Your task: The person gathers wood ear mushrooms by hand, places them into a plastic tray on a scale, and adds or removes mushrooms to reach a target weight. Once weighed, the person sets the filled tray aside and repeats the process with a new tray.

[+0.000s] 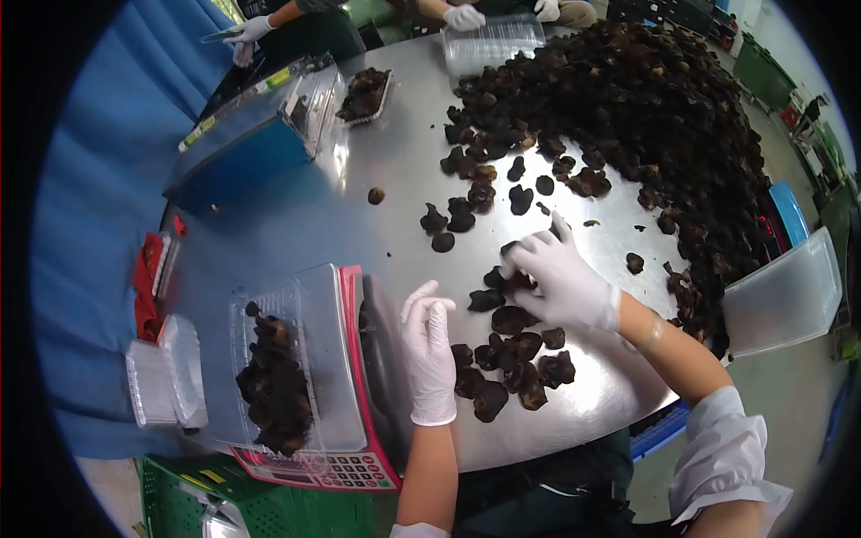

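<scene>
My right hand (560, 278), in a white glove, reaches over loose wood ear mushrooms (511, 320) on the metal table. Its fingers are bent down around a dark piece of wood ear, partly hidden beneath them. My left hand (429, 354), also gloved, hovers beside the scale with fingers loosely curled, a gap at the thumb and nothing visible in it. On the red-edged scale (348, 471) sits a clear plastic tray (240, 345) holding a heap of wood ears (276, 386). A small group of wood ears (529, 372) lies between my hands and the table's near edge.
A large wood ear pile (619, 99) covers the far right. A filled tray (366, 94) stands near a blue-sided box (242, 134). Empty trays (161, 381) are stacked left. Across the table, another person's gloved hand (465, 18) touches clear trays (489, 49). A translucent bin (785, 291) is right.
</scene>
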Available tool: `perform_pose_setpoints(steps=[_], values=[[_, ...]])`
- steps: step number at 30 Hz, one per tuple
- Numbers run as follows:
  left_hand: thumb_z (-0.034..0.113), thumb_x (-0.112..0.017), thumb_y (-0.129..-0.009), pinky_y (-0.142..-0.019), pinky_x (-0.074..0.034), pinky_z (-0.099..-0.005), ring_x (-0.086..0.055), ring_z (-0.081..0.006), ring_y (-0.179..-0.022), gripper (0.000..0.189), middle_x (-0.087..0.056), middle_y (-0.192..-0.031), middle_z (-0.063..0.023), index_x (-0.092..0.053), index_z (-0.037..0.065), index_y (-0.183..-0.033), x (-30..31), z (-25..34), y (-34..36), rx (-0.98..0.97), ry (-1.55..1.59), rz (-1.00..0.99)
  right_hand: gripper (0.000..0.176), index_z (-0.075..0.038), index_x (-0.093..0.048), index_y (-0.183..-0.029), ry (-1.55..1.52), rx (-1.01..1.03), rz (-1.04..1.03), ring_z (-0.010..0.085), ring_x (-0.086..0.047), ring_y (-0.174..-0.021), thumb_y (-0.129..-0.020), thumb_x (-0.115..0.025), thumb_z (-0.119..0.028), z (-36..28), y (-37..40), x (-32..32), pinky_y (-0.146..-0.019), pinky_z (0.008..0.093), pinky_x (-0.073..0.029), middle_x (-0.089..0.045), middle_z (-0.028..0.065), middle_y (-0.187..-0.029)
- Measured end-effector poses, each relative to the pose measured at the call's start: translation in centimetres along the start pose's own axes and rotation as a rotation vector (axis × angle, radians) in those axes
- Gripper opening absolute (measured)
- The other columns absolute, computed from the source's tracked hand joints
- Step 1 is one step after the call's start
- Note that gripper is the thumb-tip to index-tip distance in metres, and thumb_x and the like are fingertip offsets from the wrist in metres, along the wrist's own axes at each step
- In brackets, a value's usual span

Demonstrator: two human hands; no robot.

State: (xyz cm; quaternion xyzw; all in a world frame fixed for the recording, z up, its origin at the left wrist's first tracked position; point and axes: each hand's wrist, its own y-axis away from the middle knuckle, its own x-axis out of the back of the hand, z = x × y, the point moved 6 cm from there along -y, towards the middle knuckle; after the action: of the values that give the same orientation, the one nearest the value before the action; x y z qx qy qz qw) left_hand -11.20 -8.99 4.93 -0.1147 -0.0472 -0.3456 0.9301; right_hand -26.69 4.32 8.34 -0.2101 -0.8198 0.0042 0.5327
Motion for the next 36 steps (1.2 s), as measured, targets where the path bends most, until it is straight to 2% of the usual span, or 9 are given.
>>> perform_pose_setpoints(steps=[2, 5, 8, 9, 14, 21, 26, 31, 36], values=[[0.022, -0.052, -0.104, -0.11, -0.037, -0.0367, -0.055, -0.0249, -0.123, 0.027, -0.061, -0.127, -0.0153, -0.069, 0.002, -0.102, -0.1, 0.8, 0.0, -0.003, -0.038, 0.008, 0.013, -0.014, -0.061, -0.089, -0.121, -0.023, -0.16, 0.024, -0.056, -0.112, -0.084, -0.069, -0.023, -0.6, 2.4, 0.8, -0.119, 0.0661, -0.013, -0.058, 0.0041, -0.096], [0.023, -0.05, -0.105, -0.111, -0.037, -0.0384, -0.054, -0.0252, -0.125, 0.027, -0.06, -0.13, -0.0149, -0.068, 0.003, -0.106, -0.3, 0.9, 0.1, 0.012, -0.027, 0.022, 0.015, -0.013, -0.061, -0.081, -0.257, -0.164, -0.078, 0.0195, -0.057, -0.107, -0.087, -0.068, -0.024, 1.8, 3.5, 2.8, -0.119, 0.0609, -0.017, -0.058, 0.0023, -0.089], [0.014, -0.052, -0.104, -0.105, -0.043, -0.0353, -0.055, -0.0228, -0.121, 0.02, -0.056, -0.132, -0.0133, -0.068, 0.004, -0.11, -0.1, 0.5, 0.3, 0.001, 0.02, 0.001, 0.013, -0.005, -0.065, -0.086, -0.648, -0.511, 0.224, 0.0235, -0.058, -0.106, -0.093, -0.059, -0.013, 5.1, 3.5, 2.6, -0.104, 0.0414, -0.042, -0.066, 0.0059, -0.09], [0.016, -0.051, -0.105, -0.105, -0.043, -0.0362, -0.055, -0.0238, -0.122, 0.022, -0.056, -0.134, -0.0135, -0.068, 0.004, -0.113, -0.1, 0.3, 0.2, 0.004, 0.01, -0.011, 0.013, -0.002, -0.066, -0.097, -0.42, -0.435, 0.184, 0.0287, -0.057, -0.111, -0.094, -0.056, -0.009, 6.2, 3.7, 1.9, -0.101, 0.0388, -0.045, -0.067, 0.0122, -0.104], [0.022, -0.048, -0.106, -0.107, -0.041, -0.0383, -0.055, -0.0264, -0.124, 0.03, -0.057, -0.136, -0.0143, -0.065, 0.002, -0.121, -1.1, 0.0, 0.2, -0.025, -0.053, -0.08, 0.033, -0.001, -0.062, -0.124, -0.268, -0.053, 0.145, 0.036, -0.054, -0.121, -0.092, -0.062, -0.01, 1.6, 4.1, -1.7, -0.108, 0.0422, -0.042, -0.059, 0.016, -0.123], [0.023, -0.047, -0.107, -0.104, -0.043, -0.0366, -0.059, -0.0262, -0.119, 0.034, -0.063, -0.125, -0.0157, -0.064, -0.001, -0.123, -2.1, -0.2, 0.3, -0.016, -0.029, -0.152, 0.033, -0.003, -0.064, -0.122, -0.604, -0.262, 0.346, 0.0326, -0.056, -0.114, -0.089, -0.063, -0.007, 2.7, 4.6, -0.8, -0.101, 0.0411, -0.047, -0.061, 0.0153, -0.12], [0.022, -0.048, -0.107, -0.103, -0.044, -0.0368, -0.061, -0.0262, -0.114, 0.032, -0.063, -0.123, -0.0163, -0.065, -0.002, -0.12, -2.4, -0.3, 0.3, -0.044, -0.037, -0.16, 0.031, -0.006, -0.07, -0.103, -0.199, -0.251, 0.151, 0.0316, -0.06, -0.099, -0.085, -0.074, -0.031, 1.5, 1.6, -1.0, -0.087, 0.0406, -0.05, -0.063, 0.0124, -0.1], [0.022, -0.048, -0.107, -0.103, -0.045, -0.0369, -0.061, -0.0266, -0.113, 0.032, -0.064, -0.121, -0.0166, -0.066, -0.002, -0.118, -2.1, -0.8, 0.3, -0.053, -0.044, -0.155, 0.023, -0.007, -0.063, -0.096, -0.171, -0.185, 0.03, 0.0333, -0.06, -0.1, -0.086, -0.072, -0.025, 2.2, 1.2, -3.5, -0.086, 0.0418, -0.051, -0.062, 0.0127, -0.101], [0.023, -0.046, -0.108, -0.105, -0.043, -0.0363, -0.059, -0.0258, -0.117, 0.033, -0.063, -0.123, -0.0162, -0.066, -0.002, -0.118, -1.9, -1.1, 0.5, -0.012, -0.001, -0.15, 0.019, -0.004, -0.057, -0.097, -0.109, -0.486, 0.044, 0.0371, -0.063, -0.09, -0.09, -0.065, -0.02, 5.8, 7.8, 0.5, -0.08, 0.0442, -0.051, -0.06, 0.0162, -0.098]])
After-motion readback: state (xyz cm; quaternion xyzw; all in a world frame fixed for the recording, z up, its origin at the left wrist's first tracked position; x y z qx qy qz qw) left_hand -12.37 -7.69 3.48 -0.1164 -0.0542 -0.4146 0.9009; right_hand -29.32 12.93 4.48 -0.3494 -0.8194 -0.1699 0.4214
